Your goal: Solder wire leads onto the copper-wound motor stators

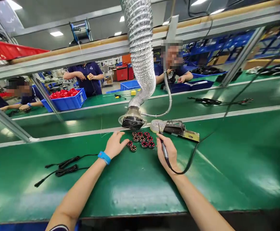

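Note:
Several small round coil parts (142, 140) with red centres lie grouped on the green table (130, 192), under a fume extraction nozzle (132, 121). My left hand (114, 145) rests on the table just left of them, fingers stretched toward the nearest part; a blue wristband (104, 157) sits on that wrist. My right hand (167, 154) is closed around a soldering iron (163, 148), whose tip points up toward the parts. Its black cable (190, 160) loops off to the right.
A silver flexible duct (141, 54) hangs down to the nozzle. A soldering iron stand (178, 129) sits behind my right hand. A bundled black cable (65, 166) lies at left. Other people work across the conveyor beside a blue bin (66, 101) of red parts.

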`<state>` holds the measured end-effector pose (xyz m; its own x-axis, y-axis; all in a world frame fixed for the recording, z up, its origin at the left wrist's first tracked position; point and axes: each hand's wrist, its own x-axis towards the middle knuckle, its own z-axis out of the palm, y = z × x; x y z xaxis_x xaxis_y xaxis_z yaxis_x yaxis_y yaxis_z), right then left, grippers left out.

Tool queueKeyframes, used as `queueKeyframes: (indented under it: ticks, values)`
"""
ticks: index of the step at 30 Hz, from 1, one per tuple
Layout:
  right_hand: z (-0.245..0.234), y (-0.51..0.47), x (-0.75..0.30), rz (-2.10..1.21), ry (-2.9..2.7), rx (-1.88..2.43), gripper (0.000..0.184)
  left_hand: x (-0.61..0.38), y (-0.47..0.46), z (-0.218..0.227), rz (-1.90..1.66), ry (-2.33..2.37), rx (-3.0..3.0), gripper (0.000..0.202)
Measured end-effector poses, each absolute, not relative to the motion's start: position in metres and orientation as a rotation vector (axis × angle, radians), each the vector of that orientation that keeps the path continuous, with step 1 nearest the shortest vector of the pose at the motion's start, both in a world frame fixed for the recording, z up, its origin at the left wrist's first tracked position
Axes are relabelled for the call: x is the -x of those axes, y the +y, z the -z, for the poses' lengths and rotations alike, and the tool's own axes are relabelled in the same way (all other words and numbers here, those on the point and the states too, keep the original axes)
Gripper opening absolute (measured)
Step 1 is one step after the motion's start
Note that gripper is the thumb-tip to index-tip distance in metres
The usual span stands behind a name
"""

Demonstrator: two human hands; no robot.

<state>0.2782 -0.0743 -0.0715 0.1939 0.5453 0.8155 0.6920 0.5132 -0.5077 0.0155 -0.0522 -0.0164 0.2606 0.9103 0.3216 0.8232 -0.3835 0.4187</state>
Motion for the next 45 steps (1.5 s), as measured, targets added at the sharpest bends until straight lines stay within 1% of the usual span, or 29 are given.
queueKeyframes:
  ticks: [2, 4, 6, 8, 11, 15, 19, 22, 26, 29, 32, 36, 42, 45]
  values:
    - [0.072, -0.076, -0.275, 0.190, -1.517, 1.129, 0.029, 0.008, -0.038, 0.012, -0.831, 1.835, -2.363, 0.038]
    - [0.073, -0.077, -0.271, 0.252, -1.582, 1.128, 0.028, 0.028, -0.024, 0.013, -0.719, 2.010, -2.339, 0.039]
    - [0.074, -0.079, -0.267, 0.320, -1.663, 1.106, 0.027, 0.042, -0.014, 0.018, -0.565, 2.080, -2.286, 0.043]
    - [0.075, -0.082, -0.261, 0.375, -1.753, 1.059, 0.027, 0.051, -0.008, 0.025, -0.484, 2.076, -2.236, 0.039]
    - [0.074, -0.086, -0.251, 0.382, -1.873, 0.955, 0.033, 0.058, -0.008, 0.030, -0.465, 2.037, -2.205, 0.020]
    - [0.072, -0.089, -0.239, 0.250, -2.010, 0.906, 0.043, 0.057, -0.023, 0.028, -0.475, 1.920, -2.186, 0.026]
    - [0.071, -0.093, -0.235, 0.143, -2.128, 0.912, 0.049, 0.050, -0.050, 0.019, -0.500, 1.840, -2.168, 0.030]
    - [0.070, -0.095, -0.234, 0.096, -2.180, 0.925, 0.053, 0.059, -0.068, 0.011, -0.495, 1.848, -2.216, 0.027]
    - [0.067, -0.096, -0.228, 0.054, -2.218, 0.964, 0.052, 0.090, -0.081, 0.005, -0.384, 1.789, -2.203, 0.017]
    - [0.063, -0.093, -0.222, 0.030, -2.249, 0.990, 0.049, 0.105, -0.084, 0.010, -0.367, 1.655, -2.164, 0.018]
    - [0.057, -0.088, -0.214, -0.003, -2.263, 1.004, 0.047, 0.104, -0.085, 0.017, -0.362, 1.587, -2.154, 0.013]
    - [0.055, -0.080, -0.199, -0.001, -2.238, 1.046, 0.048, 0.093, -0.089, 0.018, -0.322, 1.511, -2.106, 0.015]
    - [0.067, -0.073, -0.192, 0.047, -2.248, 1.106, 0.047, 0.080, -0.099, 0.012, -0.193, 1.294, -1.958, 0.019]
    - [0.071, -0.074, -0.200, 0.038, -2.269, 1.110, 0.050, 0.076, -0.102, 0.012, -0.163, 1.249, -1.923, 0.018]
